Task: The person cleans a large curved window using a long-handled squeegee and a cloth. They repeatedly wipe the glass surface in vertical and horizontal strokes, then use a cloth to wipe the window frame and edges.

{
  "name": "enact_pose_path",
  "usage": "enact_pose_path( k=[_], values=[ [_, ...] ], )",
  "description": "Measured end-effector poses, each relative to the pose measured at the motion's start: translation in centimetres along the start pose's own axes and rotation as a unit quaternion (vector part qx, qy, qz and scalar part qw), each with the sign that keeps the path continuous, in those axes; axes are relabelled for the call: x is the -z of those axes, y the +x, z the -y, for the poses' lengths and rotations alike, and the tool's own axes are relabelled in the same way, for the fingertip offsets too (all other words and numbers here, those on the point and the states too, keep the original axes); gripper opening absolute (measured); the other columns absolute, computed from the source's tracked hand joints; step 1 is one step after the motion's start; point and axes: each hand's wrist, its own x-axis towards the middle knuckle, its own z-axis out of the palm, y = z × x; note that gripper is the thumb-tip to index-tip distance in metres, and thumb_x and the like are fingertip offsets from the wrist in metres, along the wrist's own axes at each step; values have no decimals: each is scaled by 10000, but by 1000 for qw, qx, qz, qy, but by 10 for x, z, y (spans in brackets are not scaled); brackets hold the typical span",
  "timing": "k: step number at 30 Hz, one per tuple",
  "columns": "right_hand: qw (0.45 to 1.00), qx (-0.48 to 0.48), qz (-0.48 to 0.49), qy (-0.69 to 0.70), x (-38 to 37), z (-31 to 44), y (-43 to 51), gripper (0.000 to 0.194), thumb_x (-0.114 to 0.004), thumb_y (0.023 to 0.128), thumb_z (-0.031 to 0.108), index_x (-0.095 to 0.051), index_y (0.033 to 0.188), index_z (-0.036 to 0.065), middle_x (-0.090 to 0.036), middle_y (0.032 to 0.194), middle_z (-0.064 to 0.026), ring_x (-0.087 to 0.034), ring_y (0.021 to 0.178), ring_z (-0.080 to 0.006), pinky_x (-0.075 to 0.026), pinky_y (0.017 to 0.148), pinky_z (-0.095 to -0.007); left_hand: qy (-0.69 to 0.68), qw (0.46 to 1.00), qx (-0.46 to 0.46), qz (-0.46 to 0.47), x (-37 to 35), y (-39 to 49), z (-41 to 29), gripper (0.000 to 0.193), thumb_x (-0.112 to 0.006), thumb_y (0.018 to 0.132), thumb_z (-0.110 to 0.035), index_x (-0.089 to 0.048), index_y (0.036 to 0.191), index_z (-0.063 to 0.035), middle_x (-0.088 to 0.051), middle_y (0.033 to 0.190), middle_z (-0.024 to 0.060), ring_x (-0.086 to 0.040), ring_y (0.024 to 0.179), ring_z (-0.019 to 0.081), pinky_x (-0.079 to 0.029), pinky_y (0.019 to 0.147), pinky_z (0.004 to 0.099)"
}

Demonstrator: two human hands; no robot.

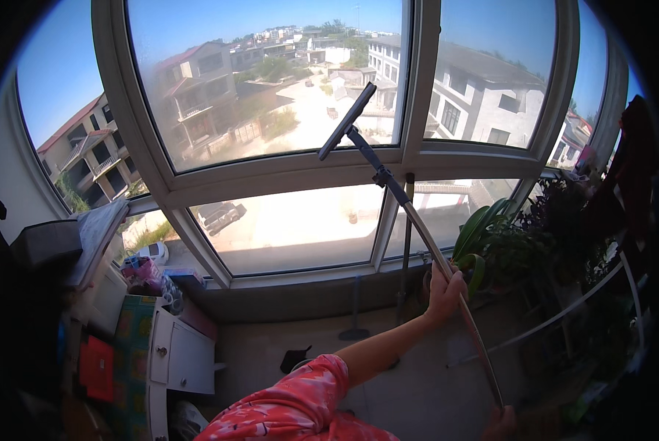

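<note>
My left hand (446, 293) is closed around the metal pole of a long-handled window squeegee (429, 242), about midway along it. Low at the right, my right hand (500, 423) grips the pole's bottom end; it is dim and partly cut off by the picture's edge. From there the pole slants up and left to a grey jointed neck. The squeegee's wide head (348, 121) is tilted in front of the large upper window pane (263, 105), near its lower right corner. Whether the blade touches the glass, I cannot tell. Hazy patches show on that pane.
Pale window frames (285, 179) surround the panes. Another pole (407, 237) stands upright by the lower window. Potted plants (489, 242) and a white rack (561, 311) are at right. A white cabinet (190, 353) stands at left, near a dark object (295, 358) on the floor.
</note>
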Motion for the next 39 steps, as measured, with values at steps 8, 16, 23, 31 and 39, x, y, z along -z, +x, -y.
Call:
enact_pose_path(
  k=[8,16,23,31,39],
  values=[
    [999,39,16,-17,-72,52,-7,400,-470,899,409,-628,947,44,-591,699,-205,-578,643,-387,-460,594,-446,89,991,-91,-40,51,-8,-124,167,-415,873,-16,-287,963,-75,-433,777,71,-463,444,121,-433,411,251],
    [946,204,14,252,-120,223,76,293,-590,821,315,-476,736,59,-467,630,-151,-495,595,-385,-370,510,-442,164,947,-221,-165,176,46,-283,112,-382,850,-37,-310,932,-63,-423,604,49,-427,382,123,-410,356,248],
    [981,95,49,161,-117,137,29,486,-494,861,481,-474,741,10,-449,642,-197,-478,631,-407,-352,545,-463,72,982,-136,-113,147,25,-173,127,-383,857,-25,-287,927,-71,-421,642,64,-441,408,121,-421,363,248],
    [990,-61,123,44,-130,38,-103,447,-494,881,414,-617,824,-13,-567,637,-218,-556,609,-399,-422,547,-480,206,977,10,-49,106,-42,-55,222,-509,853,-98,-328,971,-46,-479,681,78,-514,521,181,-423,459,320],
    [958,-79,126,244,-140,92,-57,496,-403,913,476,-468,725,21,-454,623,-176,-505,617,-384,-371,536,-443,420,905,-61,30,52,8,-132,299,-574,824,-173,-346,952,-26,-480,685,125,-532,641,283,-403,563,414]
  ],
)
